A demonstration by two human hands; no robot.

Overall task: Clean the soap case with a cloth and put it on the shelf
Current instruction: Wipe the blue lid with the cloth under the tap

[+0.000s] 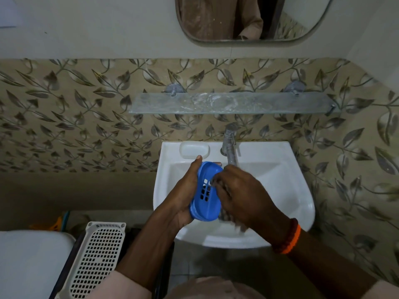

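Observation:
The blue soap case (206,203), with a grid of drain holes, is tilted over the white sink (280,169). My left hand (185,190) grips it from the left and underneath, thumb at its top edge. My right hand (241,190) has its fingers curled into the case's inside, on what looks like a small grey cloth (223,214), mostly hidden and blurred. The glass shelf (233,103) hangs on the wall above the tap and carries nothing but smears.
A metal tap (230,145) stands just behind my hands. A white soap bar (194,149) lies on the sink's back left corner. A white perforated basket (97,260) and a white toilet tank lid (30,264) sit lower left. A mirror (248,18) hangs above.

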